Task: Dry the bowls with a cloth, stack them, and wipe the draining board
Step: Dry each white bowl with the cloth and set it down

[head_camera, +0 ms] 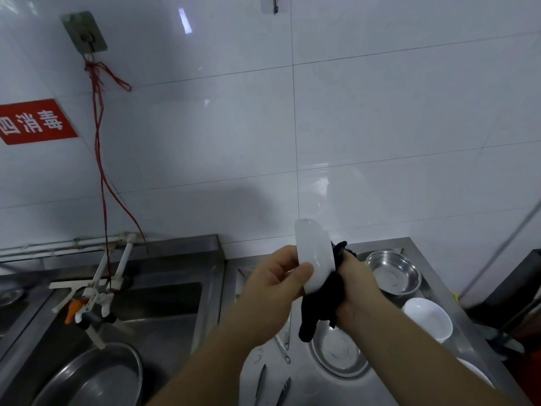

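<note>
We observe the left hand (278, 276) gripping a white bowl (314, 256) held on edge above the counter (310, 385), thumb across its near face and fingers curled behind the rim. The right hand (355, 284) grips a black cloth (317, 312) bunched against the bowl's far side, and a loose end of the cloth hangs below both hands. Directly beneath the hands we note a steel bowl (339, 351) sitting upright on the steel counter, partly hidden by the cloth and the right forearm. Further back on the counter stands a second steel bowl (393, 272), also upright. Just right of the forearm rests another white bowl (429, 320), open side up, and the rim of one more white dish (475, 373) shows at the forearm's lower edge; we cannot tell its full shape. Several metal utensils (285, 344) lie flat on the counter left of the near steel bowl. To the left we record a sink (164, 303) holding a large steel basin (93, 376), with a tap (90, 303) fitted above it. A red cord (101, 159) hangs from a wall hook (85, 32) down to the tap, beside a red sign (35, 121) on the white tiled wall (380, 127).
</note>
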`<state>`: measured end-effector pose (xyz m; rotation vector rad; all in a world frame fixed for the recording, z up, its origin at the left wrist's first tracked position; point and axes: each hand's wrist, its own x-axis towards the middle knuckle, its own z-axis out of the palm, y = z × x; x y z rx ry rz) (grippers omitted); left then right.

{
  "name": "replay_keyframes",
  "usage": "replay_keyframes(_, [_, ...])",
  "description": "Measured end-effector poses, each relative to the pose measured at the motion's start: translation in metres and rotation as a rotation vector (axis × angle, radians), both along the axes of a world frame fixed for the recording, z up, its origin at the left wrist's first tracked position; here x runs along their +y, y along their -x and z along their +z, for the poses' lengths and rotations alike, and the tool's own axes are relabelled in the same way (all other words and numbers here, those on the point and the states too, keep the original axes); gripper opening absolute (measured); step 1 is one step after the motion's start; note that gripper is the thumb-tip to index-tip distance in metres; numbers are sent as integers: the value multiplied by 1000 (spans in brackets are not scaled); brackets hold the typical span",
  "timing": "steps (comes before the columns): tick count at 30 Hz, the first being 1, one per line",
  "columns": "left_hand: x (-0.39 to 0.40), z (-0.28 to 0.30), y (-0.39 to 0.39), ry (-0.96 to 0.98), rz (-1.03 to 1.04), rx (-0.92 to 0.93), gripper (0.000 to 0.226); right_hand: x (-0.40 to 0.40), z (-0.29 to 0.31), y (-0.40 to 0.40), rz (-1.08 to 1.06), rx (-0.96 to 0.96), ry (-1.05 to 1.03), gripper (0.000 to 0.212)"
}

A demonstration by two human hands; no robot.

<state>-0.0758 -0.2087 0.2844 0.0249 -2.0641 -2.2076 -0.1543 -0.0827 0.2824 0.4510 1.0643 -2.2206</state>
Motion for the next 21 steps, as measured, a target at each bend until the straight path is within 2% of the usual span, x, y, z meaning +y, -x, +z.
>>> replay_keyframes(4, [5,-9,-2,435,10,22,18,6,-4,-3,107,-26,-46,28])
replay_keyframes(7, [7,-13,-2,708,-3,69,19,8,-10,-5,100,2,-110,49])
replay_keyframes(9, [8,-15,-2,826,-11,83,21,13,-8,-8,83,10,-145,43])
replay_keyframes(12, [10,-16,-5,928,-5,108,29,17,-9,-8,-36,18,-179,23])
replay_keyframes(15, [17,-16,-1,1009,-8,141,24,18,-18,-6,-151,38,-216,23])
replay_keyframes(18, [24,-20,4,1100,-40,89,20,25,-25,2,-301,125,-208,22])
replay_keyframes(21, [29,-31,5,1148,-96,29,22,37,-31,7,-264,186,-205,23])
